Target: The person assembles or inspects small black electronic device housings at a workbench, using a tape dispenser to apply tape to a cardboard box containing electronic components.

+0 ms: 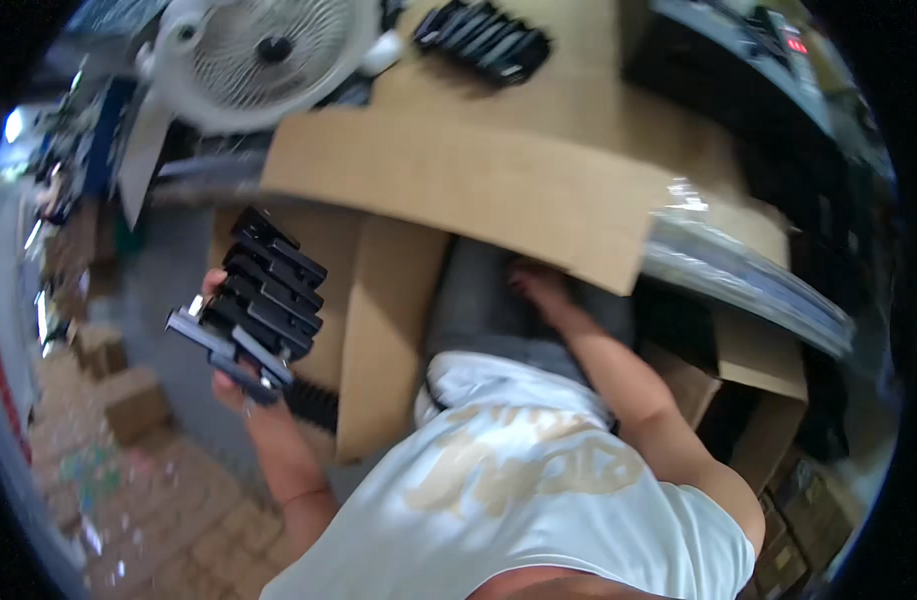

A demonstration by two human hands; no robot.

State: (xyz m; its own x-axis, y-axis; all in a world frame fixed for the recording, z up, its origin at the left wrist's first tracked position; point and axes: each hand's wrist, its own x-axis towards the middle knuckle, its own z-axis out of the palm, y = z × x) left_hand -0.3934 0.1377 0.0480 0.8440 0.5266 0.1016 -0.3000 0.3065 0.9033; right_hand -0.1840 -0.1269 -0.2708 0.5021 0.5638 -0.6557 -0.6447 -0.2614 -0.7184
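Note:
My left hand [229,388] is closed around a row of several black plastic parts [269,290], its fingers and thumb showing at the row's outer side. The parts are slim and stepped in shape, pressed side by side, with greyer, shinier faces at the near end. They are above the left side of an open cardboard box [389,330]. Below them a ribbed black row [314,405] shows at the box's edge. My right hand [539,285] is low over my lap, beside the edge of a cardboard flap; its fingers are dark and blurred.
Ahead, a cardboard-covered table [579,110] bears another row of black parts [484,42]. A white fan [269,50] stands far left. Clear plastic wrap [749,280] covers the table's right edge. Boxes [134,400] stand on the left floor, with another open box [759,390] at right.

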